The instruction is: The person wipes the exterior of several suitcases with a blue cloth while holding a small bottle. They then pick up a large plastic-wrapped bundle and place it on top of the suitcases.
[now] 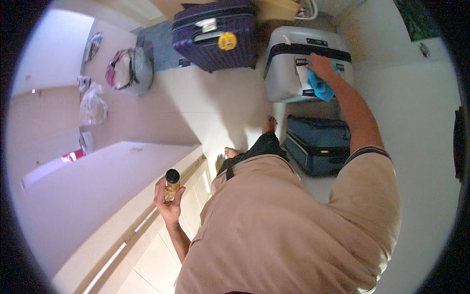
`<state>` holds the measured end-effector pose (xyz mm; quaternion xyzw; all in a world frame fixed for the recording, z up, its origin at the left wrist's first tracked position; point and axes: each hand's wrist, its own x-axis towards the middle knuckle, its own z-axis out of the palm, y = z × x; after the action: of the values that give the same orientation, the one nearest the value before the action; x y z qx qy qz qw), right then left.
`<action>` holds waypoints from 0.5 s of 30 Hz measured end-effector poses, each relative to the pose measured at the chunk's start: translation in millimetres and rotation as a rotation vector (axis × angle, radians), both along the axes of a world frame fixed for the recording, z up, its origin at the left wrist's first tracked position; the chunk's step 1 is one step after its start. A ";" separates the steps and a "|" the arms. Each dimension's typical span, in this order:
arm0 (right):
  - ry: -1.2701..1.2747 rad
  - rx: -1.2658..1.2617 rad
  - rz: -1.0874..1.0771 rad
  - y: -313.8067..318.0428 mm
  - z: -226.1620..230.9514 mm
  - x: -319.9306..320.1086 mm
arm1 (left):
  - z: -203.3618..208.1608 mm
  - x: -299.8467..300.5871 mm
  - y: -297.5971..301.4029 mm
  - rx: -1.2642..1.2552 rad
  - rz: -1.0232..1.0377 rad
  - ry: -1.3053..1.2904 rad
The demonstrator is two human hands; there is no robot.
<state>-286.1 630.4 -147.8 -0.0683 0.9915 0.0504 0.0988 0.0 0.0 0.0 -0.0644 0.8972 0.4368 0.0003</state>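
Note:
My left hand (168, 203) is wrapped round a small clear bottle (171, 187) with a black cap and yellowish liquid in it, held upright beside a cream panelled door edge. Far out to the right, my right hand (320, 66) grips a bright blue cloth (320, 87) against the side of a silver-grey suitcase (284, 73). The cloth hangs down over the suitcase's lower part, near its handle and a pale tag. Some of my right fingers are hidden behind the hand.
A dark purple suitcase (215, 36) with a round yellow tag stands at the back. Below the silver one lies a dark blue-grey suitcase (318, 144). At the far left are stuffed bags (139, 71) and a white plastic bag (93, 105). A wall (406, 122) runs along the right.

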 end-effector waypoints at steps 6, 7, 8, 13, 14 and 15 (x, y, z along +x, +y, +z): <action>-0.052 -0.015 -0.056 -74.9 4.4 -36.9 | -6.4 29.4 6.6 0.008 0.093 -0.006; -0.045 -0.020 -0.067 -85.1 5.7 -39.2 | -6.3 31.3 3.5 0.000 0.105 -0.003; -0.043 -0.018 -0.083 -97.9 7.1 -46.6 | -5.9 27.8 -2.1 -0.006 0.116 -0.003; -0.206 0.088 -0.079 -153.5 27.0 -58.1 | -21.6 53.7 -25.1 0.038 0.201 -0.033; -0.239 0.171 -0.067 -163.0 37.7 -64.1 | -23.6 56.2 -21.6 0.053 0.237 -0.019; -0.177 0.064 -0.011 -174.9 49.2 -67.3 | -28.0 57.5 -20.8 0.068 0.259 -0.028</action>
<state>-353.4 455.6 -98.6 -0.0640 0.9771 0.0753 0.1885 57.5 -20.8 -28.0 -0.1855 0.8661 0.4624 -0.0415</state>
